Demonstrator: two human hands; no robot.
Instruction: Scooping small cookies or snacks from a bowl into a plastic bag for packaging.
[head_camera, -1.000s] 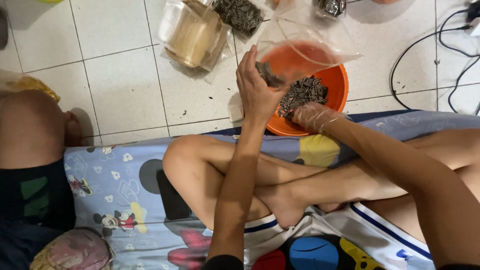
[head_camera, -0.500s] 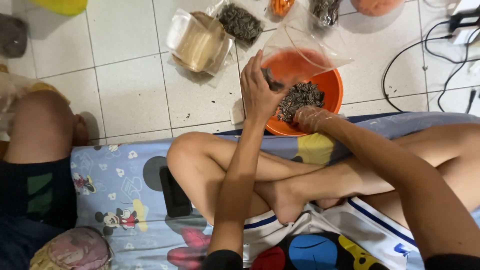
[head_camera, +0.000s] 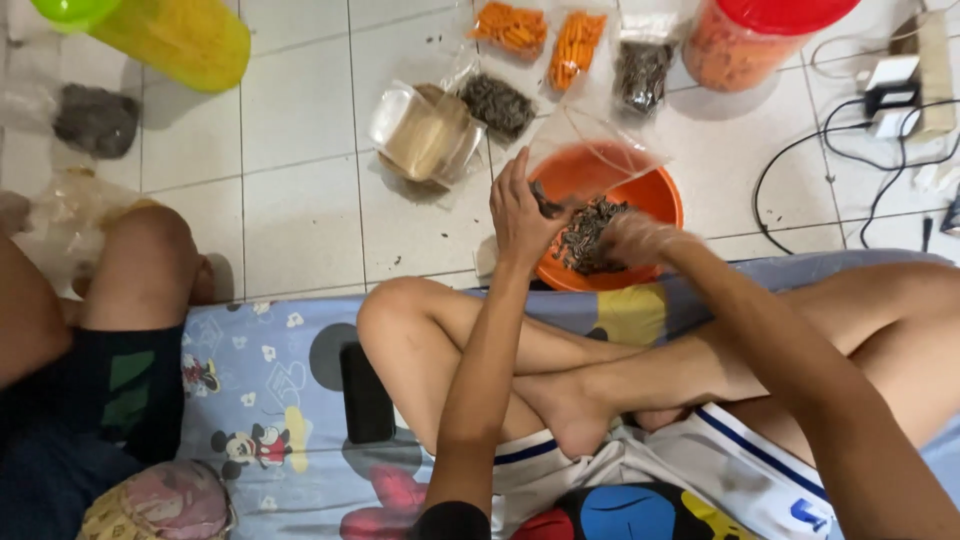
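The left hand is pinching the rim of a clear plastic bag above the round orange plastic bowl of dark seeds, sitting on the white tiled floor at the blue cartoon-print sheet's far edge. The right hand, blurred, is cupping seeds; its exact grip is unclear.

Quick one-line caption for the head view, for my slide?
Seated cross-legged, left hand holds a clear plastic bag open over an orange bowl while right hand scoops dark seeds.
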